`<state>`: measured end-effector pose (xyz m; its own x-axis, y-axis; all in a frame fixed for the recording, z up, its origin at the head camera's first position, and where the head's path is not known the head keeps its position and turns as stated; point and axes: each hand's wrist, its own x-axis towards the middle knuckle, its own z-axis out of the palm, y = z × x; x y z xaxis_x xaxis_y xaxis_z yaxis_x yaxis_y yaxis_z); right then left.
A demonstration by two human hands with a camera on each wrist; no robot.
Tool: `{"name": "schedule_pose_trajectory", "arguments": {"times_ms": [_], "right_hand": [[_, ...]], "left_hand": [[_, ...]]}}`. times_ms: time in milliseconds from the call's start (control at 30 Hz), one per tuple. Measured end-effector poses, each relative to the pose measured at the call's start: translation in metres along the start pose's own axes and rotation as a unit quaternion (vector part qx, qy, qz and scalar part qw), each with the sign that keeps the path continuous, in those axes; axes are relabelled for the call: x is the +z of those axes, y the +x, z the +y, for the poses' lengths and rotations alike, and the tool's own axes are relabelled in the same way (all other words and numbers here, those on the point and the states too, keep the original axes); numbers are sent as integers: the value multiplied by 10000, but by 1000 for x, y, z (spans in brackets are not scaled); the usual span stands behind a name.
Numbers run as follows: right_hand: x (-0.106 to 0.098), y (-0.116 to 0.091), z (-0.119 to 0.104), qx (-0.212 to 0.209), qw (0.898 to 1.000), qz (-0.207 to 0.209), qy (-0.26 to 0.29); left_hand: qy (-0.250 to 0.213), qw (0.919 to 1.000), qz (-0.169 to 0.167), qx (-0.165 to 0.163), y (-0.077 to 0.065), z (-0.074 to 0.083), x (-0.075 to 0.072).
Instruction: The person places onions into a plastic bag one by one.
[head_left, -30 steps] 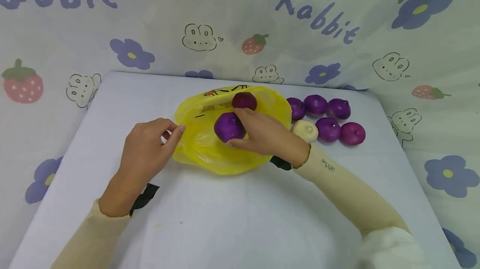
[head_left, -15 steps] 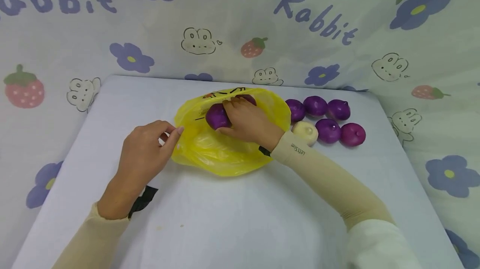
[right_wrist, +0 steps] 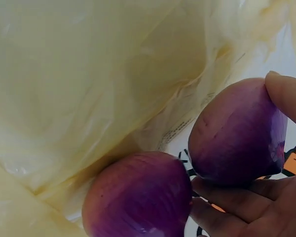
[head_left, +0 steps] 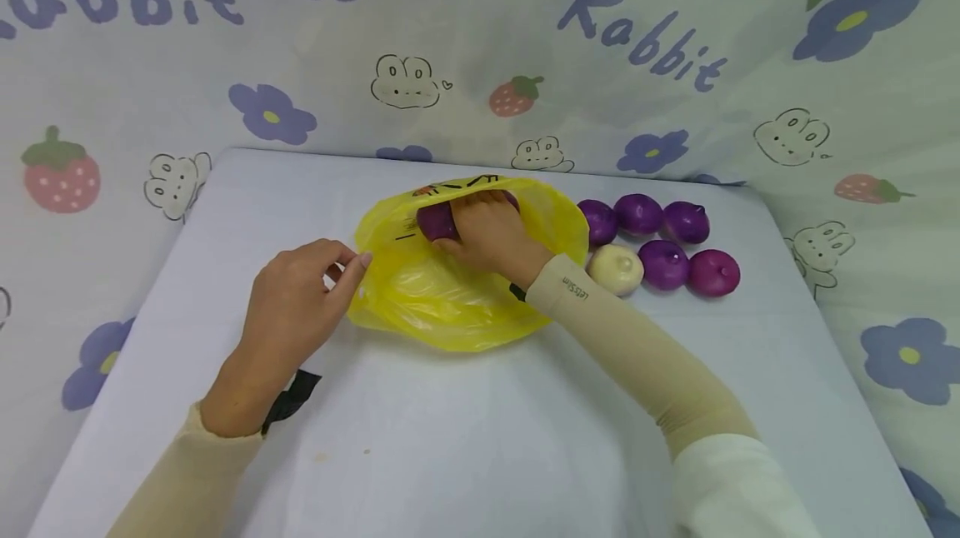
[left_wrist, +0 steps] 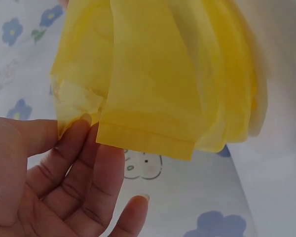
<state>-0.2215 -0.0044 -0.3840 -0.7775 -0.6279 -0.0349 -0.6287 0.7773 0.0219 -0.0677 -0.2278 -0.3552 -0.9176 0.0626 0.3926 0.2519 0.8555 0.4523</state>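
Observation:
A yellow plastic bag (head_left: pixel 420 296) lies on the white table with its mouth wide open. My left hand (head_left: pixel 300 296) pinches the bag's left edge between thumb and fingers, as the left wrist view also shows. Inside the mouth, my right hand (head_left: pixel 491 234) holds a red onion (head_left: pixel 435 223), thumb on one side and fingers on the other. In the right wrist view this held onion (right_wrist: pixel 237 133) is beside a second red onion (right_wrist: pixel 138 197), which is in the bag too. From the head view my right hand mostly hides that second onion.
Right of the bag, several red onions (head_left: pixel 664 265) sit in two loose rows, with a pale yellow onion (head_left: pixel 617 270) at the near left of the group. A printed cloth (head_left: pixel 450 38) with flowers, strawberries and rabbits hangs behind the table (head_left: pixel 465 446).
My right hand has carried the red onion up and deeper into the bag, beside the other one. The left hand keeps its pinch on the bag's edge.

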Motion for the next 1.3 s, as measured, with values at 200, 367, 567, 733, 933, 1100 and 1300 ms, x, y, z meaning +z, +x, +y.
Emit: {"name": "schedule_pose_trajectory", "arguments": {"times_ms": [200, 367, 567, 733, 933, 1100, 1300], "right_hand": [[5, 4, 5, -38, 9998, -100, -148], [11, 7, 7, 15, 9994, -220, -260], [14, 9, 8, 132, 9989, -183, -417], [13, 8, 8, 215, 9990, -176, -363], [13, 6, 5, 284, 9993, 112, -231], [14, 6, 2, 380, 9987, 322, -108], [15, 6, 2, 506, 9979, 395, -84]], "left_hand": [[-2, 10000, -21, -41, 0, 1, 1], [-1, 10000, 29, -25, 1, 0, 2], [-2, 10000, 31, -30, 0, 0, 3], [5, 10000, 43, -21, 0, 0, 4], [-8, 10000, 81, 32, 0, -1, 3], [-16, 10000, 49, -18, 0, -1, 3], [-22, 10000, 79, 16, 0, -2, 5]]}}
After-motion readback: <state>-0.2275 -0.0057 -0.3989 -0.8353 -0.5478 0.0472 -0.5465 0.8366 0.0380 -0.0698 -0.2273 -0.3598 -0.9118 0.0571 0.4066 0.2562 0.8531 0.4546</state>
